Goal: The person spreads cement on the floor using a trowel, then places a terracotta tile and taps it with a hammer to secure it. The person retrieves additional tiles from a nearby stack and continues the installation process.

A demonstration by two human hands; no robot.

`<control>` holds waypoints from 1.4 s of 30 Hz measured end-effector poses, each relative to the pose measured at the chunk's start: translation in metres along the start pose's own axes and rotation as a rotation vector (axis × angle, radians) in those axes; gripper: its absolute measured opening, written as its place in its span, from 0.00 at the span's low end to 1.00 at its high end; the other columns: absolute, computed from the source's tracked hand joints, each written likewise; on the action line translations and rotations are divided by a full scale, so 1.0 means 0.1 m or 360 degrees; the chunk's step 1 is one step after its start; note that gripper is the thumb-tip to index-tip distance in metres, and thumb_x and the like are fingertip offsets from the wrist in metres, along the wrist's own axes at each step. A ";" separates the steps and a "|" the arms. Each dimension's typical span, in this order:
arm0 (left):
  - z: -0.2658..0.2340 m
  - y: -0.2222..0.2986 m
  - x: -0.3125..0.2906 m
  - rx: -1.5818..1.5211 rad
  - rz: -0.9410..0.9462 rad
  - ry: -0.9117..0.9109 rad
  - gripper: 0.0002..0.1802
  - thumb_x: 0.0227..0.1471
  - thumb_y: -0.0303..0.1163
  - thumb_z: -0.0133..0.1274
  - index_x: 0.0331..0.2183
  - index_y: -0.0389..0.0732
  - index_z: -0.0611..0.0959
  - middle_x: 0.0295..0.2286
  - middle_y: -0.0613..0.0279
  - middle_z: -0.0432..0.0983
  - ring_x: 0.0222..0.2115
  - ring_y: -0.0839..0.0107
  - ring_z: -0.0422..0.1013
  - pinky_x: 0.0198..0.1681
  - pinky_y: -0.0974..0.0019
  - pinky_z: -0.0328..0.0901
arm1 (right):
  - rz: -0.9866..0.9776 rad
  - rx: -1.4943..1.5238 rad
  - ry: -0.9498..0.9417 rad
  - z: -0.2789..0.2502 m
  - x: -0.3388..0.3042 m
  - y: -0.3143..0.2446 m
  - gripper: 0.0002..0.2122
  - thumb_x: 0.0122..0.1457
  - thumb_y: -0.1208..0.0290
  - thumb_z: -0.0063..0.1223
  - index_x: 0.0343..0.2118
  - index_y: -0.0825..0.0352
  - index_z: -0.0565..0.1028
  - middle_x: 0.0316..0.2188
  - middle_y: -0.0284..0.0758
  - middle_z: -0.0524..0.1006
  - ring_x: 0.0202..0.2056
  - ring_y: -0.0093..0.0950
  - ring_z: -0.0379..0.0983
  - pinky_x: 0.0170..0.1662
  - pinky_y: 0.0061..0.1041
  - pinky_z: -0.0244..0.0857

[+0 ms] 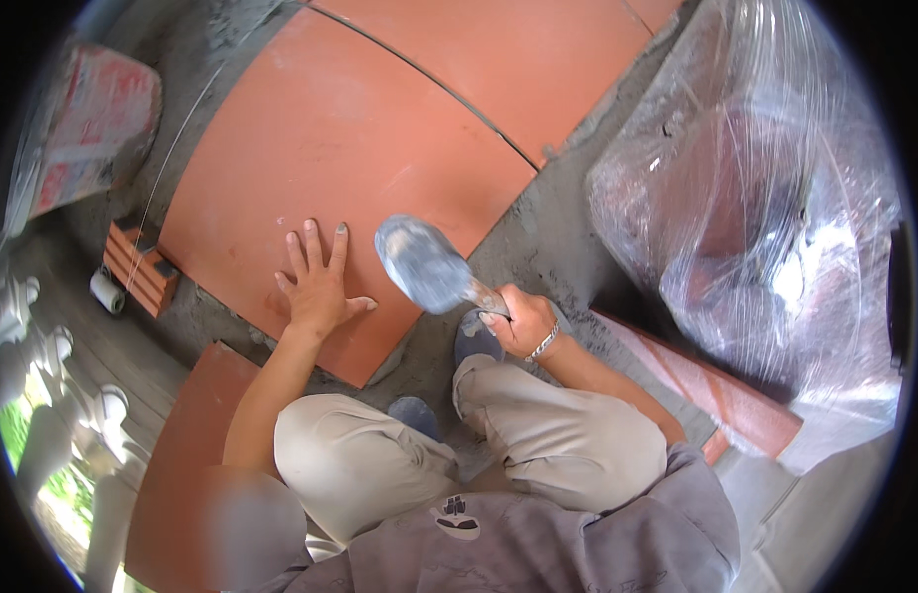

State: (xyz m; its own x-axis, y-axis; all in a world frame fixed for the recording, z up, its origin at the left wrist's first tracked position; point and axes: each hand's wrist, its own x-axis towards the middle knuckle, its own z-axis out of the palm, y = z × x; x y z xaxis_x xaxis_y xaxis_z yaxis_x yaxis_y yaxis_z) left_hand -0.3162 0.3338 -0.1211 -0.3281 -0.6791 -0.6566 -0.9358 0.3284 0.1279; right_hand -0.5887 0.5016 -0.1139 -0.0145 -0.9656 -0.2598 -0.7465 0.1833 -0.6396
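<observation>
A large terracotta floor tile point(311, 128) lies in front of me on the grey mortar bed. My left hand point(319, 294) rests flat on its near part with the fingers spread. In my right hand point(523, 321) is a mallet point(419, 264), gripped by its short handle. The mallet's rounded grey head is slightly blurred and overlaps the tile's near right part in the view; whether it touches the tile I cannot tell. Beyond a narrow dark joint lies a second terracotta tile point(518, 59).
On the right stands a bulky stack in clear plastic wrap point(746, 217), with a wrapped reddish slab point(706, 385) beside it. A loose tile point(182, 445) lies at lower left. Hollow bricks point(138, 267), a thin string, a red-and-white bucket point(93, 128) and pale balusters line the left.
</observation>
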 end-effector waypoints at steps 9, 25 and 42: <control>-0.03 0.11 0.03 0.0028 -0.0048 -0.0105 0.68 0.31 0.54 0.70 0.65 0.53 0.45 0.64 0.45 0.24 0.64 0.39 0.24 0.53 0.21 0.46 | 0.0098 0.0091 -0.0058 0.07 -0.01 -0.13 0.18 0.57 0.53 0.52 0.33 0.65 0.68 0.23 0.45 0.78 0.26 0.46 0.76 0.28 0.42 0.69; -0.03 0.23 0.02 0.0125 -0.0068 -0.0117 0.70 0.32 0.55 0.69 0.65 0.49 0.42 0.64 0.41 0.23 0.63 0.36 0.23 0.53 0.22 0.47 | 0.0593 0.0055 -0.0133 0.14 -0.04 -0.15 0.19 0.58 0.50 0.50 0.35 0.65 0.69 0.26 0.46 0.79 0.28 0.46 0.77 0.31 0.43 0.70; 0.00 0.15 -0.01 0.0028 -0.0151 -0.0102 0.73 0.27 0.58 0.70 0.66 0.52 0.43 0.64 0.44 0.23 0.64 0.41 0.23 0.53 0.21 0.45 | 0.0649 -0.0091 -0.0307 -0.04 0.37 -0.19 0.20 0.59 0.49 0.47 0.36 0.65 0.69 0.28 0.47 0.79 0.32 0.49 0.76 0.36 0.46 0.69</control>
State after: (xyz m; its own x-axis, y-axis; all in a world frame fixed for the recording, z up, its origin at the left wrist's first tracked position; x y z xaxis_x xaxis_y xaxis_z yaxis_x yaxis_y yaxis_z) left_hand -0.3304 0.3391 -0.1188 -0.2288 -0.6644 -0.7114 -0.9596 0.2768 0.0502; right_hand -0.5777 0.4619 -0.1091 -0.1948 -0.7633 -0.6159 -0.7411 0.5259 -0.4173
